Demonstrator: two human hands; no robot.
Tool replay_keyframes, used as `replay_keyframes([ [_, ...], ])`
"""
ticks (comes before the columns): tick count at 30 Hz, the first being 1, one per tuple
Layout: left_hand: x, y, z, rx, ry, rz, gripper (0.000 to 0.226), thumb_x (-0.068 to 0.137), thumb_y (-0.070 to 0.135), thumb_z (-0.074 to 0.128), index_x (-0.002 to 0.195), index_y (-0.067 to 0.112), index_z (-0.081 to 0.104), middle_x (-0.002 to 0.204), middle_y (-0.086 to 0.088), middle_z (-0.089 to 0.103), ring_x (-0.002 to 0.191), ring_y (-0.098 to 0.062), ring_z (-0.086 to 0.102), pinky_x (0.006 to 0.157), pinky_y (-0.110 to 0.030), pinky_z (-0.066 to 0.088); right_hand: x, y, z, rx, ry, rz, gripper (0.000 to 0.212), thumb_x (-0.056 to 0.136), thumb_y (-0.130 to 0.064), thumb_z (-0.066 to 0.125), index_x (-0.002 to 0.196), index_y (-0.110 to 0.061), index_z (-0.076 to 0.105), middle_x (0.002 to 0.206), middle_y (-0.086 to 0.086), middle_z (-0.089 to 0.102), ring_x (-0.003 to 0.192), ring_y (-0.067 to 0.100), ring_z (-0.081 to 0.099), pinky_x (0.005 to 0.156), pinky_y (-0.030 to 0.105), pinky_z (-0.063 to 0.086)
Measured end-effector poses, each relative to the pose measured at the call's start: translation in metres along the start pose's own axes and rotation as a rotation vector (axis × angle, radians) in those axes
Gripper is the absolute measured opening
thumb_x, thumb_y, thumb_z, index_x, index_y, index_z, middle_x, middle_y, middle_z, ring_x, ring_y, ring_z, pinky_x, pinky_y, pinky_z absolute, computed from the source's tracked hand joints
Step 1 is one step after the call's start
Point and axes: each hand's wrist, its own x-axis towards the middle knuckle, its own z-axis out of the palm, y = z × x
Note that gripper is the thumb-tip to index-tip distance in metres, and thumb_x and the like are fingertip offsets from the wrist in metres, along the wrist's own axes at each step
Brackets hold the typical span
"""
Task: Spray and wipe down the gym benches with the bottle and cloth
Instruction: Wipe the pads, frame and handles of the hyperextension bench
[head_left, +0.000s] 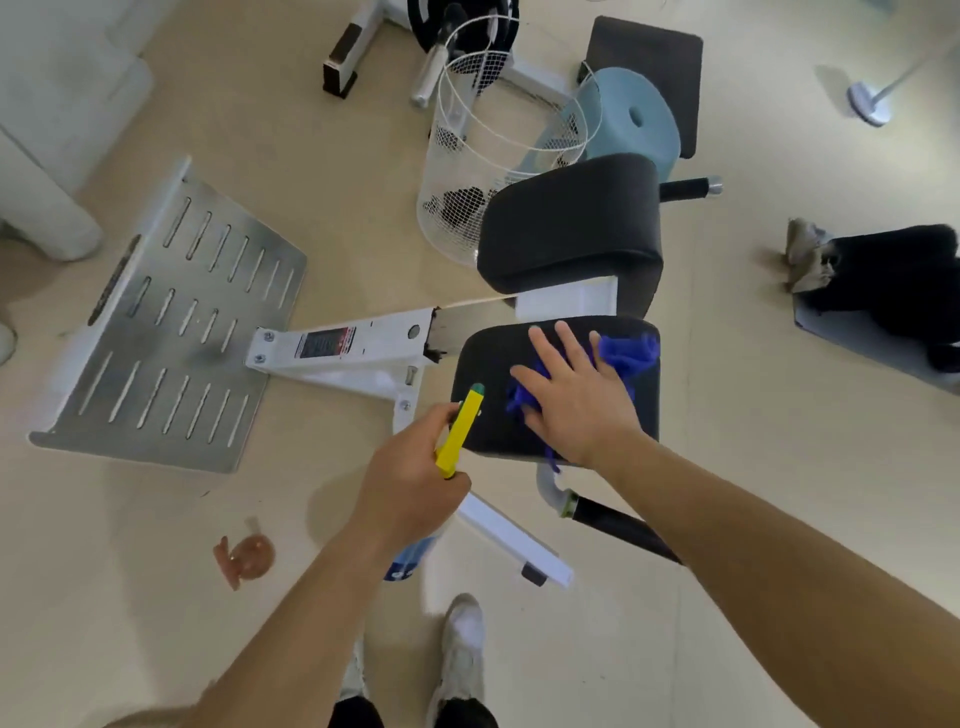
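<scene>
My right hand (571, 395) lies flat with fingers spread on a blue cloth (628, 353), pressing it onto the near black pad (483, 364) of a white-framed gym bench. My left hand (410, 483) grips a spray bottle with a yellow head (460, 431), held just left of that pad; its blue-labelled body (410, 558) shows below my hand. A second black pad (571, 218) sits just beyond the first one.
A slotted metal footplate (171, 322) lies on the left, joined to the bench's white frame (353, 348). A white wire basket (483, 156), a light blue roll (634, 119) and another black pad (649, 57) stand behind. A black handle (623, 527) juts out near my white shoes (462, 649).
</scene>
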Motion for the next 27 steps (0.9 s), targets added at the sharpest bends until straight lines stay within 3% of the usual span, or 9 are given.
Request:
replay_keyframes([
  [2, 0.002, -0.002, 0.004, -0.034, 0.012, 0.029, 0.053, 0.072, 0.004, 0.057, 0.108, 0.044, 0.053, 0.074, 0.018, 0.056, 0.064, -0.011, 0.05, 0.059, -0.023, 0.041, 0.041, -0.013, -0.009, 0.05, -0.022, 0.065, 0.047, 0.102, -0.045, 0.042, 0.147, -0.035, 0.036, 0.167, 0.006, 0.003, 0.153, 0.036, -0.004, 0.117, 0.059, 0.018],
  [4, 0.006, -0.006, 0.005, -0.08, 0.048, 0.025, 0.051, 0.07, 0.002, 0.055, 0.105, 0.039, 0.056, 0.07, 0.016, 0.054, 0.06, -0.011, 0.045, 0.057, -0.025, 0.04, 0.069, -0.032, -0.008, 0.042, -0.027, 0.074, 0.042, 0.102, -0.039, 0.044, 0.143, -0.031, 0.043, 0.166, 0.008, 0.01, 0.152, 0.036, 0.001, 0.114, 0.056, 0.027],
  [8, 0.014, -0.013, -0.002, -0.108, 0.084, 0.021, 0.046, 0.071, 0.005, 0.057, 0.104, 0.037, 0.058, 0.063, 0.016, 0.053, 0.054, -0.011, 0.044, 0.056, -0.028, 0.036, 0.054, -0.063, 0.014, -0.052, -0.047, -0.09, 0.046, 0.101, -0.037, 0.046, 0.146, -0.03, 0.041, 0.165, 0.005, 0.017, 0.151, 0.035, 0.012, 0.109, 0.052, 0.034],
  [12, 0.018, -0.009, -0.009, -0.052, 0.091, 0.003, 0.046, 0.072, 0.015, 0.059, 0.111, 0.04, 0.057, 0.067, 0.019, 0.059, 0.058, -0.011, 0.05, 0.06, -0.028, 0.039, 0.004, -0.042, 0.013, -0.024, -0.055, -0.233, 0.044, 0.1, -0.046, 0.044, 0.142, -0.033, 0.045, 0.165, 0.002, 0.02, 0.15, 0.034, 0.02, 0.11, 0.053, 0.033],
  [14, 0.017, -0.001, -0.007, -0.044, 0.078, 0.003, 0.045, 0.076, 0.009, 0.063, 0.106, 0.042, 0.055, 0.068, 0.023, 0.06, 0.059, -0.006, 0.052, 0.059, -0.028, 0.038, -0.015, -0.011, 0.007, 0.002, -0.002, -0.168, 0.045, 0.099, -0.047, 0.044, 0.143, -0.038, 0.041, 0.167, -0.002, 0.013, 0.153, 0.032, 0.012, 0.115, 0.055, 0.026],
  [16, 0.016, 0.009, -0.003, -0.037, 0.048, 0.002, 0.045, 0.079, 0.003, 0.063, 0.102, 0.041, 0.054, 0.068, 0.024, 0.059, 0.06, -0.002, 0.052, 0.058, -0.027, 0.037, -0.02, 0.032, 0.0, 0.079, 0.082, 0.025, 0.045, 0.099, -0.049, 0.043, 0.144, -0.041, 0.038, 0.167, -0.005, 0.011, 0.153, 0.034, 0.007, 0.118, 0.061, 0.016],
  [20, 0.021, 0.027, 0.008, -0.021, 0.006, 0.014, 0.05, 0.078, 0.006, 0.063, 0.114, 0.04, 0.058, 0.074, 0.017, 0.061, 0.066, -0.005, 0.055, 0.06, -0.023, 0.039, -0.013, 0.064, -0.004, 0.484, 0.137, 0.257, 0.049, 0.101, -0.044, 0.046, 0.148, -0.04, 0.035, 0.167, -0.003, 0.012, 0.151, 0.04, 0.007, 0.119, 0.059, 0.023],
  [24, 0.028, 0.039, 0.016, 0.019, 0.02, 0.026, 0.048, 0.078, 0.004, 0.063, 0.111, 0.038, 0.055, 0.067, 0.014, 0.055, 0.061, -0.006, 0.052, 0.055, -0.019, 0.034, -0.06, 0.019, 0.032, 0.419, 0.329, 0.234, 0.048, 0.097, -0.031, 0.054, 0.144, -0.033, 0.045, 0.165, 0.004, 0.021, 0.15, 0.038, 0.018, 0.12, 0.055, 0.024],
  [27, 0.031, 0.047, 0.021, 0.074, 0.022, 0.031, 0.046, 0.078, 0.003, 0.063, 0.109, 0.036, 0.052, 0.065, 0.01, 0.05, 0.059, -0.011, 0.048, 0.053, -0.02, 0.032, -0.09, 0.017, 0.053, 0.318, 0.334, 0.097, 0.045, 0.096, -0.034, 0.048, 0.141, -0.031, 0.046, 0.164, 0.006, 0.024, 0.149, 0.037, 0.023, 0.117, 0.058, 0.028],
])
